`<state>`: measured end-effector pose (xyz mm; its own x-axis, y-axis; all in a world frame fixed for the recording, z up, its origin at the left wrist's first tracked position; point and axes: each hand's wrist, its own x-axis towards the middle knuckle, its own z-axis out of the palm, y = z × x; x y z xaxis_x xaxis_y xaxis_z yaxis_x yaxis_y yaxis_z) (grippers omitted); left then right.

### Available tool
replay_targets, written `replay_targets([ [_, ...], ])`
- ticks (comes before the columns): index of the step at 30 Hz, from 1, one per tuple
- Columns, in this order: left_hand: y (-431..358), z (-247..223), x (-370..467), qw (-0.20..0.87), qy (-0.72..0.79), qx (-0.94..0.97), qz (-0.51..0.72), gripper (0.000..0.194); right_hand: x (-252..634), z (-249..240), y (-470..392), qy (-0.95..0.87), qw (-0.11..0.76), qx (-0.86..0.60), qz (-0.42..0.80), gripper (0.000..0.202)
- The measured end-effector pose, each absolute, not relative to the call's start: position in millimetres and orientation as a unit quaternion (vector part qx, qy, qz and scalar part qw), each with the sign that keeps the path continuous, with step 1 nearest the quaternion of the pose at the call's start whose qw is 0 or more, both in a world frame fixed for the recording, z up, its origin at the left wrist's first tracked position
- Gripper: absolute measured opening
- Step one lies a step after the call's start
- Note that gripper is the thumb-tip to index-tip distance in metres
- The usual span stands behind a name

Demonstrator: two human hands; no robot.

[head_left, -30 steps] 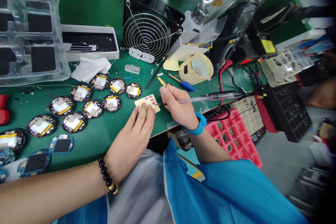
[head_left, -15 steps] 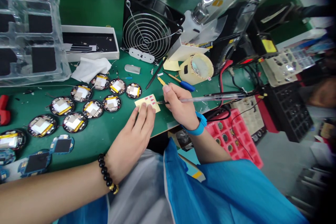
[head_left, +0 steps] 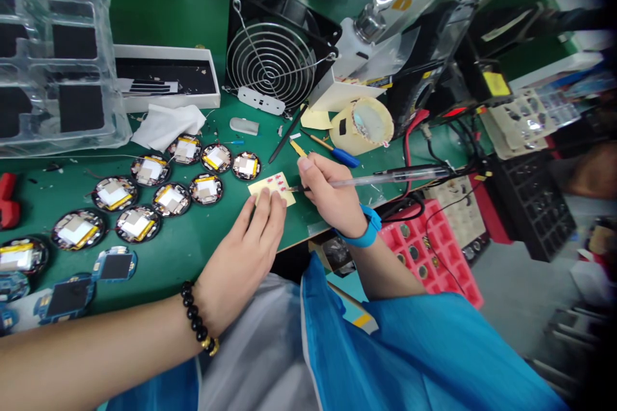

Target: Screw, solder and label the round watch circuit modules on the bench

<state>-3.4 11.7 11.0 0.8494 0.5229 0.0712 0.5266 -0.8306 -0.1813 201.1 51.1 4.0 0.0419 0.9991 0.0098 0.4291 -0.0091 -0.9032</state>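
Note:
My left hand (head_left: 255,231) lies with its fingers stretched out over the lower part of a small yellow paper note (head_left: 284,196), holding it flat on the green table. Several small pink-red marks show on the note. A clear-barrelled pen (head_left: 376,178) is gripped in my right hand (head_left: 328,192), its dark tip end at the right side of the note. Whether the tip touches the paper I cannot tell. To the left, several round electronic units (head_left: 172,198) with white and yellow parts rest on the table, the nearest one (head_left: 247,166) just above the note.
Behind the hands stand a black fan (head_left: 270,61) with a wire guard and a cream tape roll (head_left: 361,125). A blue-handled screwdriver (head_left: 344,157) and a black stick tool (head_left: 288,135) lie before them. Clear trays (head_left: 108,45) are stacked at left; a pink tray (head_left: 424,247) sits at right.

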Motion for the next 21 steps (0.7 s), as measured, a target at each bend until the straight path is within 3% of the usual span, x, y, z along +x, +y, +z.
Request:
replay_targets([
  [21,11.4,10.8,-3.4,0.092,-0.270,-0.958,-0.008,0.061,200.9,3.2,50.6,-0.585,0.385,-0.614,0.364,0.055],
])
